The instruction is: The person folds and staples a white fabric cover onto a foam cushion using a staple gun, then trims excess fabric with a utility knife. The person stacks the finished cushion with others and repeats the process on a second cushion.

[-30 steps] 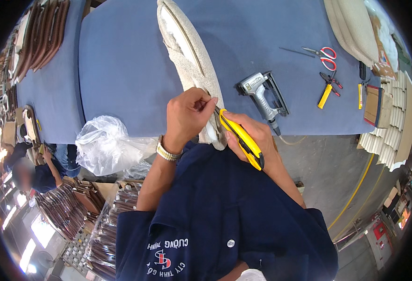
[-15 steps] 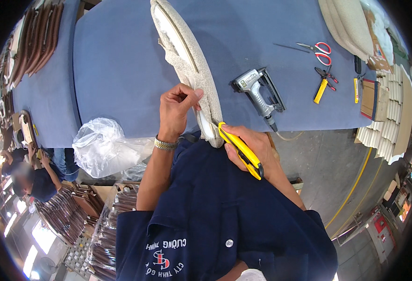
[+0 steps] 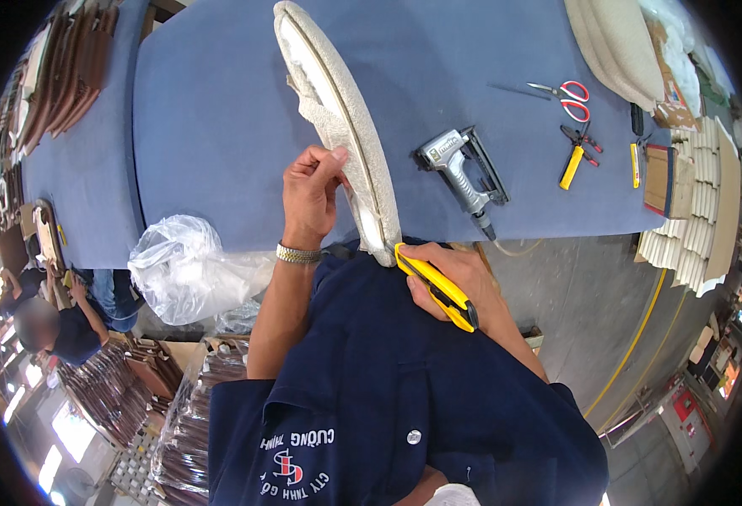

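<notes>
A long curved cushion piece in beige fabric (image 3: 369,143) stretches from the table down to my lap, its side seam open on white padding. My left hand (image 3: 310,194) is closed in a pinch on a loose flap of the fabric, midway along the piece. A yellow utility knife (image 3: 438,288) is gripped in my right hand (image 3: 464,274). The knife's front end is at the cushion's near tip; the blade is too small to make out.
On the blue table (image 3: 219,126) lie a staple gun (image 3: 464,173) with a hose, red-handled scissors (image 3: 573,101), yellow-and-red pliers (image 3: 575,160) and a small box (image 3: 670,181). Beige cushions (image 3: 615,51) are stacked far right. A clear plastic bag (image 3: 189,270) hangs left. Another person (image 3: 75,325) works far left.
My left hand has moved slightly up and left, drawing the fabric flap away from the seam, where more white shows. The knife stays at the cushion's near tip, barely shifted.
</notes>
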The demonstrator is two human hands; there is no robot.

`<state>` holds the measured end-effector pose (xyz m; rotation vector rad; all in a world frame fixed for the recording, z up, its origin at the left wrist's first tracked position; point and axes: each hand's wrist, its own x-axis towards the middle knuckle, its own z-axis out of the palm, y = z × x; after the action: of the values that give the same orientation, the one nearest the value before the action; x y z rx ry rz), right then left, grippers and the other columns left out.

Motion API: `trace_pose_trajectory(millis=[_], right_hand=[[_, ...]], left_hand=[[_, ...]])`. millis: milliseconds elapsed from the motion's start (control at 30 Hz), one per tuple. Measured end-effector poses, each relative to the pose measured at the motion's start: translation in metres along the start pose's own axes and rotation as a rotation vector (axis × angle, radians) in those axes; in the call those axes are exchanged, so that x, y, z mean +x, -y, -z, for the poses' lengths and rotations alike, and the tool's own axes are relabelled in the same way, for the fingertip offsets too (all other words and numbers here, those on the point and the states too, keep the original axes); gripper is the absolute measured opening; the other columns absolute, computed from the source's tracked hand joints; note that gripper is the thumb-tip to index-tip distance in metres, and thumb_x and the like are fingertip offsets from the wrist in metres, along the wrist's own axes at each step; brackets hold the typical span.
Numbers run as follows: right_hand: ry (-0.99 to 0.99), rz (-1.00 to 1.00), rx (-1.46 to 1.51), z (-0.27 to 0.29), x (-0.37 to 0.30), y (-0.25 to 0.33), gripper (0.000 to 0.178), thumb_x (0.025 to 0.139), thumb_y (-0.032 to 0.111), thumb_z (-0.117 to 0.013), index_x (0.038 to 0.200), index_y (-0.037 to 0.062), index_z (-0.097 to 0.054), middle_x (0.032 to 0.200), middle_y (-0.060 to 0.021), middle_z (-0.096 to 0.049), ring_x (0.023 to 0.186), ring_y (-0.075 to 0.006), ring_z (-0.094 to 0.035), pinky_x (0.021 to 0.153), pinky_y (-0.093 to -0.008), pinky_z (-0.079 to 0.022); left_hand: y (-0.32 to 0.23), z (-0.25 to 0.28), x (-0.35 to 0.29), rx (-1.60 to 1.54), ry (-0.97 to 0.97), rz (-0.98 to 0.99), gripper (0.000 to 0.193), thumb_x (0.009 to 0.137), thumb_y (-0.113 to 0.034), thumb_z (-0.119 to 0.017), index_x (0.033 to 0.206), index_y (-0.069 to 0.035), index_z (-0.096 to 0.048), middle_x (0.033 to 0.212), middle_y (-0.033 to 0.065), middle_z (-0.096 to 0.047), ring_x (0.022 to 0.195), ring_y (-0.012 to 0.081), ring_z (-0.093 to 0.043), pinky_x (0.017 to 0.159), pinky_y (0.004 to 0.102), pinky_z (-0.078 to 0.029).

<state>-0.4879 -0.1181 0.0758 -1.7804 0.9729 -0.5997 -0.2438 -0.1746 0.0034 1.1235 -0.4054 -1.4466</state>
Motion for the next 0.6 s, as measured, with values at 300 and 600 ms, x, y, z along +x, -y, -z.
trace_pose_trajectory(millis=[300, 600], right_hand=[[-0.479, -0.180, -0.198, 0.059, 0.020, -0.040, 0.039, 0.088, 0.020, -0.077, 0.122, 0.0062, -0.066, 0.094, -0.0162, -0.075, 0.087, -0.0291, -0.076, 0.076, -0.0371, -0.059], [-0.181, -0.490, -0.779, 0.145, 0.043, -0.189, 0.068, 0.082, 0.033, -0.083, 0.141, 0.0093, -0.060, 0.098, -0.0180, -0.077, 0.079, -0.0369, -0.074, 0.073, -0.0474, -0.058]], left_hand=[[-0.003, 0.015, -0.012, 0.608, -0.102, -0.210, 0.022, 0.093, -0.011, -0.078, 0.078, -0.002, -0.065, 0.071, -0.0016, -0.065, 0.060, 0.0085, -0.059, 0.058, 0.0241, -0.047], [0.002, 0.017, -0.047, 1.033, -0.279, -0.616, 0.022, 0.083, -0.020, -0.083, 0.079, -0.004, -0.068, 0.115, 0.0146, -0.066, 0.105, 0.0283, -0.061, 0.089, 0.0423, -0.050]])
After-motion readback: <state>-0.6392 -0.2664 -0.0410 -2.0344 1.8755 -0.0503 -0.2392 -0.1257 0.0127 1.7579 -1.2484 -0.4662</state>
